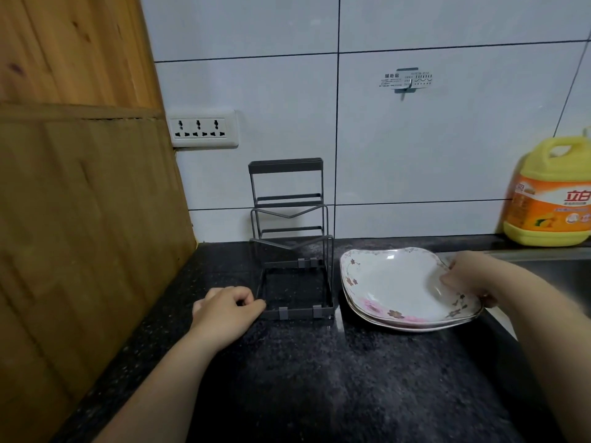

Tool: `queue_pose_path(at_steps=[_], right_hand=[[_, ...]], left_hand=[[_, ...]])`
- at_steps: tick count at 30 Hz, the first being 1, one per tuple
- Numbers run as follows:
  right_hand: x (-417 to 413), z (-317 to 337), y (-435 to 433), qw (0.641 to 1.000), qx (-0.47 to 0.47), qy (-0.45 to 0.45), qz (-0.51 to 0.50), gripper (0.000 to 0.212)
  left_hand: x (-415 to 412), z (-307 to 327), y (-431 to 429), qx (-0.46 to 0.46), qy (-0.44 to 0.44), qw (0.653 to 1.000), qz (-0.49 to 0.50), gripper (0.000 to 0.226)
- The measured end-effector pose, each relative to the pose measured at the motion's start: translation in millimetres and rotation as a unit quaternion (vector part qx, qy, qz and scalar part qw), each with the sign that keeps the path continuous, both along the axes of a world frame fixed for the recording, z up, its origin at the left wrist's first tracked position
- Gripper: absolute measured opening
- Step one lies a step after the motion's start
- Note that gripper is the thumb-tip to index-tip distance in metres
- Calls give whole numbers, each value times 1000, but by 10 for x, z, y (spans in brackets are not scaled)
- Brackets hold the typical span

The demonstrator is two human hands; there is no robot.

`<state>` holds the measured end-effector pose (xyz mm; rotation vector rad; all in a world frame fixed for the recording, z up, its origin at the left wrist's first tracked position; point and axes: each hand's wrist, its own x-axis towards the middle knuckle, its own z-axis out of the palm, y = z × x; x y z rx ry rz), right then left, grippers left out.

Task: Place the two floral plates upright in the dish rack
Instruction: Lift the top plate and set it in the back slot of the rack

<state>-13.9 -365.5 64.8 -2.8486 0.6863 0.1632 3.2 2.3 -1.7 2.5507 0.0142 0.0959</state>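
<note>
**Top plate pinched, rack braced**

Left hand [228, 306], clenched, touches dish rack [292, 251] base at 9 o'clock. Right hand [470, 276] grip pinches top of two stacked floral plates [396, 282] flat on table [319, 378], 3 o'clock of rack. Risk: thin rim pinch slips, plate drops; lower plate drags.

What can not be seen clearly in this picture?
- Lower plate, head view: the top plate covers all but its rim.
- Right hand: its fingertips blur at the plate's edge, so the grip is unclear.
- Bottle: cut off by the right edge.
- Wall sticker: print too small.
</note>
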Motion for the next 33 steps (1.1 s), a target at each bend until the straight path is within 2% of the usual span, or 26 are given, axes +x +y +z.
queue_pose_path(at_steps=[3,7,13,28,33], right_hand=[[40,-34,-22,1000,-12,-4,22,30],[35,-14,-44,1000,-10,-3,27,18],[39,41,-38,997,-64,-6,37,26],[-129,467,-65,980,26,-196,11,24],[-364,792,-144,956,14,-292,-1,13]], left_hand=[[0,3,-3,1,-3,1000,2,37],[-2,10,-10,1,-8,1000,4,38],[-15,9,-6,-2,-6,1000,3,38],[-2,-9,3,-3,-16,1000,3,38],[3,-14,8,-2,-15,1000,4,38]])
